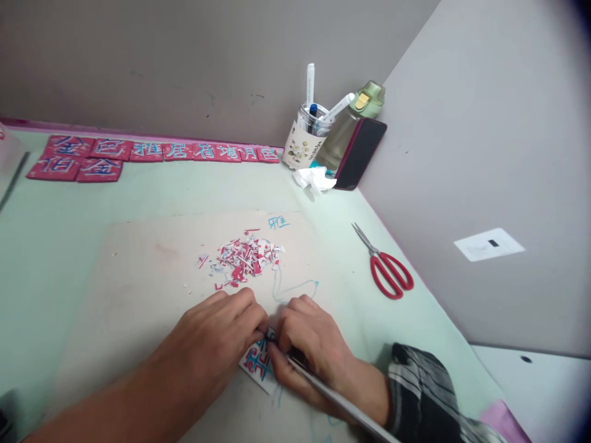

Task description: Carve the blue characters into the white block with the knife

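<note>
- Evidently written by hand, blue-and-white characters mark the row of red tiles (148,152) at the upper left on the green bench (41,258); 金, 雅, 居 and 月 can be read, others less surely.
- At lower centre, the left hand (226,323) has its fingers bunched together at the card's upper edge; whether they pinch it or only press it down, I cannot tell.
- Above that hand, red and white scraps (249,255) lie heaped on the beige board (138,277).
- Between the hands, low in the frame, sits the small white card (257,362), its red-and-blue character partly covered.
- Just right of the scraps, blue writing (278,222) on the board seems to read 雅.
- Right of the card, the right hand (314,341) has its fingers clamped on a slim tool (341,400); the step looks like fine cutting around the strokes, which calls for a steady card and small, controlled movements.
- At upper right, the jar (302,144) bears a flowered label, its lettering too small to read.
- Farther right lie red-handled scissors (390,274), no brand legible.
</note>
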The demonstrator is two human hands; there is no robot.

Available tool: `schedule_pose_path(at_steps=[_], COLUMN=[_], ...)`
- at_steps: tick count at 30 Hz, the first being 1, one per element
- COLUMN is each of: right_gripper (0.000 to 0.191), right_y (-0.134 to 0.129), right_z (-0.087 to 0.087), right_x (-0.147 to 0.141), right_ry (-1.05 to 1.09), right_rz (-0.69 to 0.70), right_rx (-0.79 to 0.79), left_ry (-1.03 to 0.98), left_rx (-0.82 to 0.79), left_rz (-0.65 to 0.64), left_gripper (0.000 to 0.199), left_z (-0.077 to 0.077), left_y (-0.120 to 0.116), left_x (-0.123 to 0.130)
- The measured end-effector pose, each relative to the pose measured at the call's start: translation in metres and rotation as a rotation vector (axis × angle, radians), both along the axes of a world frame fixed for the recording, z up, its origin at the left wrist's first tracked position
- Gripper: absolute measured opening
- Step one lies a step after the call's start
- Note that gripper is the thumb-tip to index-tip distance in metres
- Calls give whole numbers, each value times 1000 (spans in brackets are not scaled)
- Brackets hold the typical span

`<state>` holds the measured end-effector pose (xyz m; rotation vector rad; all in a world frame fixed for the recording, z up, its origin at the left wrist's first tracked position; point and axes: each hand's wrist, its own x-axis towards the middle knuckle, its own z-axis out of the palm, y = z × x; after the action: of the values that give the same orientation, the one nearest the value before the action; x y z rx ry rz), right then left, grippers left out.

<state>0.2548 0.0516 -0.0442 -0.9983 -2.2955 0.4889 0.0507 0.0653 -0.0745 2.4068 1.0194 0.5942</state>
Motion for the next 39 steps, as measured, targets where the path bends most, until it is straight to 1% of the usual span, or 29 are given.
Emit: schedule_pose_path(at_steps=[2, 5, 8, 10, 11, 13, 17, 19, 21, 25, 27, 30, 32, 34, 36, 39], right_gripper=[26, 26, 27, 27, 27, 27, 26, 26, 26, 27, 27, 26, 25, 25, 26, 26], right_y=[0, 1, 1, 1, 1, 0, -1, -1, 0, 3, 4, 4, 4, 3, 3, 3], right_z=[2, 4, 5, 5, 5, 5, 8, 11, 13, 18, 18, 17, 15, 13, 11, 9], right_x=[0, 0, 0, 0, 0, 1, 3, 3, 3, 5, 6, 8, 8, 8, 8, 9], right_ry=[-1, 2, 7, 14, 16, 19, 34, 52, 102, 311, 360, 354, 330, 306, 300, 301], right_rz=[1, 1, -5, -8, -10, -15, -13, -21, -44, -182, -247, -272, -257, -228, -196, -171], right_rx=[-3, -18, -30, -34, -39, -61, -135, -173, -270, -597, -660, -630, -589, -542, -500, -474], left_ry=[31, 78, 94, 78, 69, 84, 135, 139, 122, 68, 52, 7, -16, -29, -40, -10], left_rx=[17, 19, 100, 147, 154, 172, 234, 235, 224, 123, 64, 25, 33, 39, 38, 25], left_rz=[-5, -5, 69, 128, 143, 125, 102, 84, 67, 70, 66, 103, 127, 123, 122, 112], left_gripper=[34, 31, 23, 18, 23, 33, 55, 62, 65, 68, 68, 63, 58, 51, 45, 36], left_z=[2, 8, 18, 23, 25, 27, 23, 22, 22, 25, 24, 18, 11, 7, 7, 15], left_y=[2, 10, 16, 14, 11, 2, -13, -16, -16, -14, -14, -17, -21, -23, -22, -17], left_x=[-2, -11, -19, -19, -17, -11, -1, 1, 1, 0, -2, -2, -1, 1, 2, 1])
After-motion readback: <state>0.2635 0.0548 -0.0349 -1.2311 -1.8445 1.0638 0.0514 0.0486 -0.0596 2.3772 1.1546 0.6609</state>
